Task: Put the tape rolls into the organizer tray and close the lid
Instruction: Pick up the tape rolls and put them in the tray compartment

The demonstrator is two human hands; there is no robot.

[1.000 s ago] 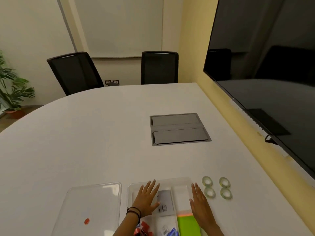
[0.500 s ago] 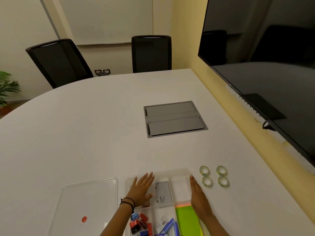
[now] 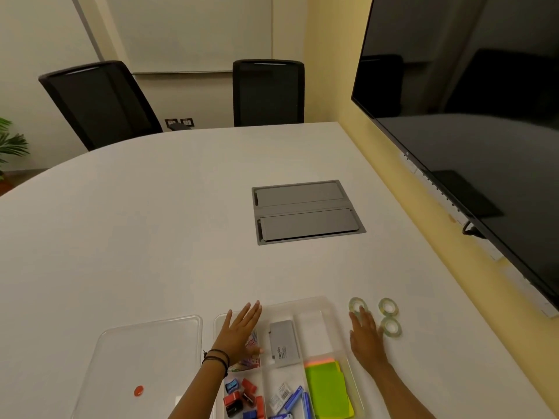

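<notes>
**Green-tinted tape rolls: pickup risks**

Three tape rolls (image 3: 391,327) show, lying flat on the white table (image 3: 151,237) just right of the organizer tray (image 3: 302,300). None is inside it. Right hand (image 3: 366,338) is between tray and rolls, fingers straight, fingertips over the near edge of the far-left roll (image 3: 357,306), pinching nothing. Whether another roll sits under the palm: cannot tell. Left hand (image 3: 242,331) is flat with fingers spread over the tray's far-left compartment. Lid (image 3: 145,352) lies apart, left of the tray.

Risks, as judged:
- Rolls are thin and lie flat on a smooth top. A fingertip grab may skate them off toward the table's right edge instead of lifting them.
- Sweeping several at once could leave one outside the rim.
- The bare compartment (image 3: 311,331) at far right looks the likely home. A roll propped on a divider or on the grey box (image 3: 284,343) would stop the lid seating.
- Tray may slide if the left hand lifts off.
</notes>
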